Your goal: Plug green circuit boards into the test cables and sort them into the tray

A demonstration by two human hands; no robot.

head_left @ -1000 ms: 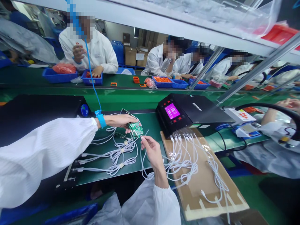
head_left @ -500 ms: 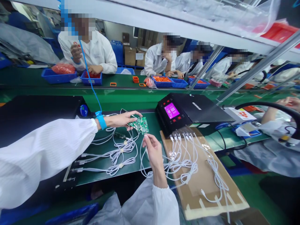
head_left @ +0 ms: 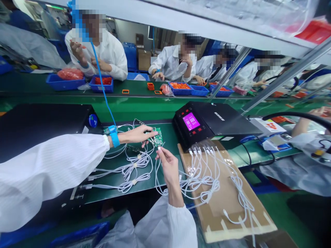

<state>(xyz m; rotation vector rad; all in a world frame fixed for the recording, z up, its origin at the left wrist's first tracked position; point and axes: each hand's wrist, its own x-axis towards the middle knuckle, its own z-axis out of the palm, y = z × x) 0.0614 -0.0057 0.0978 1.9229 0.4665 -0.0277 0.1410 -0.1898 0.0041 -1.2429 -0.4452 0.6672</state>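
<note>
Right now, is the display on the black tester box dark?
No, the screen on the black tester box is lit bright magenta, with red buttons above and below it.

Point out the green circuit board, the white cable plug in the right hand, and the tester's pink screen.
green circuit board (head_left: 158, 137), head view, its populated face.
white cable plug (head_left: 159, 148), head view, plug tip above the fingers.
pink screen (head_left: 191, 121), head view, screen centre.

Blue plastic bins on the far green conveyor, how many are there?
5 visible: two in front of the person at far left, three side by side before the people at centre right. More may be hidden behind the metal post.
</note>
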